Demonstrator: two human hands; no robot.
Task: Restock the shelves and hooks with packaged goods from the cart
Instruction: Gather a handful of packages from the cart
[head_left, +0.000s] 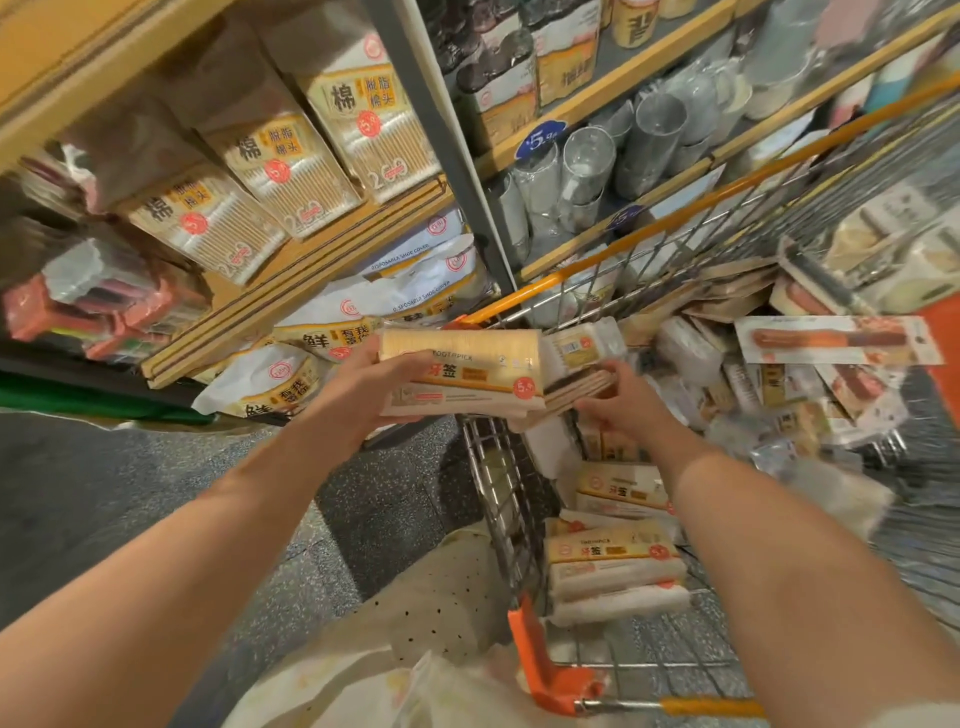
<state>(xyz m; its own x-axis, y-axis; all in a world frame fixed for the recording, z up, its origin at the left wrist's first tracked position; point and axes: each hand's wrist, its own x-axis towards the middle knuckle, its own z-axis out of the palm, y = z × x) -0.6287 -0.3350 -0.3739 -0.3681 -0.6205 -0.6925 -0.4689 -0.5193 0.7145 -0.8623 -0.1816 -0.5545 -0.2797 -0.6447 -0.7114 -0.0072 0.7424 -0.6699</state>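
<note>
Beige toothpick packs (467, 379) | left hand (358, 395) grips stack | right hand (618, 400) pinches edge

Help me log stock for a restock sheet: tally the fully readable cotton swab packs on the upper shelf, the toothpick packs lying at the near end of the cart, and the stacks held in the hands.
Cotton swab packs facing out on the upper shelf: 3
Toothpick packs at the cart's near end: at least 2
Held stacks, left hand and right hand: 1
Total: 6

Motion blur smears the goods at the cart's far right (883, 249), labels unreadable there.
</note>
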